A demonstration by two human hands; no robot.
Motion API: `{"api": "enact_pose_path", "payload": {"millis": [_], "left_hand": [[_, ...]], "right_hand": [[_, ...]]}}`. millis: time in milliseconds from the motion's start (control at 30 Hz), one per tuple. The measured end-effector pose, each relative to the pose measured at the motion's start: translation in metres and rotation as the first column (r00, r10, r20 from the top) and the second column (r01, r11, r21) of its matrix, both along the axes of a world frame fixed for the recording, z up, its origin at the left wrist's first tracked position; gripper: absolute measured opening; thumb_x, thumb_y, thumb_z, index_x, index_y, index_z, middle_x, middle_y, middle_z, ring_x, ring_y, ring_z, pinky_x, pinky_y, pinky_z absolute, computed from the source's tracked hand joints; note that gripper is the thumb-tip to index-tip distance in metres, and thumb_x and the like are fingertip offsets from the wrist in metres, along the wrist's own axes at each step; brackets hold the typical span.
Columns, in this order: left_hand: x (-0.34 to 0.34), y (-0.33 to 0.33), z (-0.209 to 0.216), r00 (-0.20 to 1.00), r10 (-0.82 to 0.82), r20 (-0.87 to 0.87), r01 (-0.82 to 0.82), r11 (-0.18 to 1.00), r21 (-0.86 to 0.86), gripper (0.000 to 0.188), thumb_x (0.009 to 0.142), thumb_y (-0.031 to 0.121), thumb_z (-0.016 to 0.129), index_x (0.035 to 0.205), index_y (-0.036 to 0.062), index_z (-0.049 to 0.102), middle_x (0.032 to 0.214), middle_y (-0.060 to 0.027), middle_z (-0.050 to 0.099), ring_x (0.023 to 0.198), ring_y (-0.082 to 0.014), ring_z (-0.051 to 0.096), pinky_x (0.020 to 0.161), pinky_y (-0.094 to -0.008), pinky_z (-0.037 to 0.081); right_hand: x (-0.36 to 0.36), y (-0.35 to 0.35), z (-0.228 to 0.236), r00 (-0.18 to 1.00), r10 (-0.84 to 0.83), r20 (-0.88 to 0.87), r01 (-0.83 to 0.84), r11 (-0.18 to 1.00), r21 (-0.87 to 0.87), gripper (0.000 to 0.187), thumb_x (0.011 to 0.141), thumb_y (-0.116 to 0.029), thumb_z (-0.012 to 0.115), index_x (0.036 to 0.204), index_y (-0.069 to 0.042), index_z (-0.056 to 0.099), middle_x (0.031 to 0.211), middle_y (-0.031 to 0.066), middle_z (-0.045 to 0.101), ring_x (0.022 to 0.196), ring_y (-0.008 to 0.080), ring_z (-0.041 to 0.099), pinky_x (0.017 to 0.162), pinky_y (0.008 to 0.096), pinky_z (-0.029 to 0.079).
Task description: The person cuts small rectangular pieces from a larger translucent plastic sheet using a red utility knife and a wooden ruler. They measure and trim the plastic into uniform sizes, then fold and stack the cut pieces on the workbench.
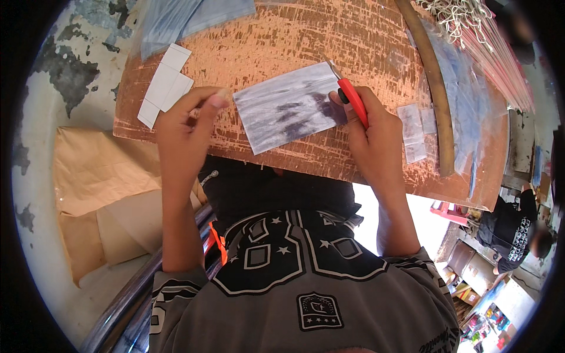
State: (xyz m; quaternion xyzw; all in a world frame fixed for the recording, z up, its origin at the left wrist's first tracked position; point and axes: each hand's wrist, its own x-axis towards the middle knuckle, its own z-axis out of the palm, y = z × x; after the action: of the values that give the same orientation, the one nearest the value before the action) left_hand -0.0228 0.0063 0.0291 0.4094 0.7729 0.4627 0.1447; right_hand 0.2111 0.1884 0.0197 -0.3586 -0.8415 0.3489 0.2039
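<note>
My right hand (374,126) is closed round a red utility knife (353,101), its blade end pointing up and left over a sheet's corner. That rectangular sheet (282,112), grey-white with dark smudges, meets the right hand's thumb along its right edge. My left hand (188,117) is just left of the sheet, apart from it. Its thumb and forefinger are pinched together; anything between them is too small to make out. Beside that hand lies a white paper piece (165,85) with fold lines and stepped edges, partly behind the fingers.
The worn wooden table (318,35) bears clear plastic sheets (206,15) at the far left. A long brown strip (432,88) crosses its right side, near small printed papers (412,132) and bundled pink sticks (488,56). Brown paper (106,170) lies lower left. Another person (506,229) is at right.
</note>
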Motion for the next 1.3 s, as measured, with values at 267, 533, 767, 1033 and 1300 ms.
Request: {"api": "enact_pose_path", "payload": {"millis": [267, 533, 767, 1033, 1300], "left_hand": [[0.014, 0.068, -0.014, 0.694, -0.493, -0.525, 0.559, 0.828, -0.038, 0.028, 0.09, 0.011, 0.076, 0.117, 0.0042, 0.076, 0.12, -0.01, 0.073, 0.112, -0.0316, 0.065, 0.099, -0.0412, 0.052], [0.006, 0.091, -0.027, 0.587, -0.612, -0.53, 0.677, 0.73, -0.093, 0.03, 0.09, 0.019, 0.078, 0.119, 0.0091, 0.075, 0.123, -0.008, 0.07, 0.116, -0.0314, 0.065, 0.103, -0.0434, 0.05], [-0.001, 0.095, -0.034, 0.592, -0.638, -0.493, 0.701, 0.71, -0.076, 0.035, 0.089, 0.02, 0.08, 0.122, 0.0103, 0.075, 0.125, -0.0082, 0.069, 0.118, -0.0315, 0.064, 0.104, -0.0439, 0.049], [-0.002, 0.095, -0.038, 0.612, -0.648, -0.454, 0.717, 0.697, -0.028, 0.038, 0.089, 0.019, 0.079, 0.125, 0.0088, 0.074, 0.123, -0.0091, 0.068, 0.117, -0.0322, 0.064, 0.101, -0.0436, 0.051], [-0.005, 0.097, -0.038, 0.589, -0.666, -0.458, 0.732, 0.68, -0.047, 0.044, 0.089, 0.019, 0.077, 0.132, 0.0101, 0.074, 0.123, -0.009, 0.066, 0.116, -0.0317, 0.062, 0.101, -0.0426, 0.05]], "right_hand": [[-0.003, 0.0, -0.005, 0.991, -0.045, -0.123, 0.035, 0.996, -0.081, 0.018, 0.1, -0.01, 0.064, 0.117, -0.006, 0.067, 0.083, 0.0224, 0.07, 0.078, 0.0435, 0.071, 0.066, 0.0481, 0.052], [-0.003, -0.002, -0.015, 0.981, -0.069, -0.183, 0.06, 0.997, -0.053, 0.02, 0.101, -0.01, 0.064, 0.121, -0.005, 0.067, 0.084, 0.0239, 0.07, 0.078, 0.0439, 0.071, 0.068, 0.0467, 0.053], [0.001, -0.005, -0.02, 0.924, -0.104, -0.369, 0.048, 0.986, -0.159, 0.023, 0.108, -0.014, 0.062, 0.126, -0.001, 0.065, 0.096, 0.0151, 0.077, 0.085, 0.0281, 0.078, 0.077, 0.0361, 0.058], [0.042, -0.043, 0.013, 0.967, -0.218, -0.131, 0.171, 0.94, -0.296, 0.05, 0.11, -0.01, 0.055, 0.157, -0.003, 0.04, 0.127, 0.0182, 0.068, 0.108, 0.0211, 0.069, 0.093, 0.0354, 0.054], [0.042, -0.067, 0.018, 0.992, 0.071, 0.101, -0.054, 0.984, -0.169, 0.056, 0.107, 0.004, 0.049, 0.163, -0.004, 0.041, 0.143, 0.0252, 0.063, 0.13, 0.0357, 0.066, 0.107, 0.042, 0.052]]}}
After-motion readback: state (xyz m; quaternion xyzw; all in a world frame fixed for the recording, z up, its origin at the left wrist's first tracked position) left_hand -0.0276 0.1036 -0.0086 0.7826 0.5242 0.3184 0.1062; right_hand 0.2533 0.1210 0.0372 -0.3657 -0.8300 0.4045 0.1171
